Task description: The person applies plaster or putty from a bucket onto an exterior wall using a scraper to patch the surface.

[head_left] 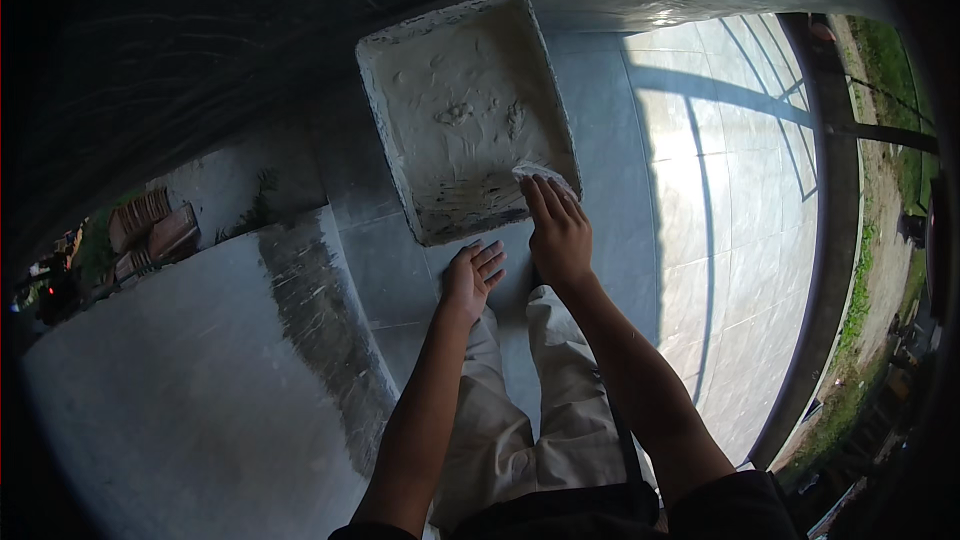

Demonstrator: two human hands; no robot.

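Wearing dark short sleeves (735,507) nearest the camera, and stretching two bare forearms (640,390) over pale, loose cloth trousers (480,410). Standing on a broad, grey, square-tiled floor (610,140), facing a dark grey, smooth, wall-like face (250,30) along its far edge. Showing bright sunlight (740,240) and bar-shaped shadows toward the floor's right edge, with a long dark kerb (818,140) and green grass (885,55) beyond.

Seeing, off the floor's left edge, a pale grey, flat slab (180,370) bearing a rough dark strip (320,320) along its right edge, and reddish-brown stacked blocks (155,230) past its far edge.

Bending over a rectangular, paste-crusted basin (390,147) on the floor, probably placed there for easy reach with both hands; containing thick off-white paste (455,70) behind raised walls, likely against spilling.

Spreading the empty left hand (472,278) just outside the basin's near edge, apparently clear of the mess. Pressing the right hand's (562,243) fingers together at the near right corner, seemingly pinching a small, white, paste-smeared piece (530,171), probably for catching drips inside; hiding the thumb, so not showing the full grip.
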